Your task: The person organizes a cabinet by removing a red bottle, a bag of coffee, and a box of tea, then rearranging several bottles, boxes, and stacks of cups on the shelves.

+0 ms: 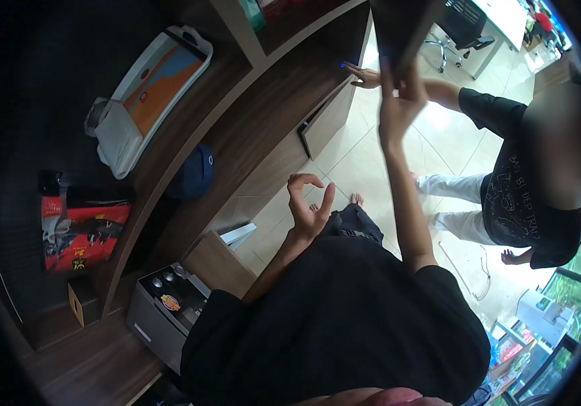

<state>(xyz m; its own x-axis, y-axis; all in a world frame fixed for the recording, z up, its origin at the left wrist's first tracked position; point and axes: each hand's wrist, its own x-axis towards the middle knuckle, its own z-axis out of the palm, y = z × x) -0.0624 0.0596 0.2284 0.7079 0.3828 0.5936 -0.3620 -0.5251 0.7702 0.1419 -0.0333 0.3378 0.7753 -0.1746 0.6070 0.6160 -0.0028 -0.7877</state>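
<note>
My right hand (401, 108) is raised at the far end of my stretched arm. Its fingers are on the lower end of a dark flat panel (409, 27), which is blurred and runs out of the top of the view. Lower and to the left, my left hand (309, 211) is held in the air in front of the cabinet, fingers curved apart from the thumb and nothing between them. Just left of my right hand, another person's hand (366, 78) reaches to the edge of the wooden shelf (290, 95), a small blue spot at its fingertips.
A white tray (202, 57), a red packet (87, 230) and a blue cap (196, 172) occupy the shelves at left. Below them is a grey box-shaped appliance (162, 311) with knobs. A person in a black shirt (514, 196) stands at right. Behind is an office chair (463, 30).
</note>
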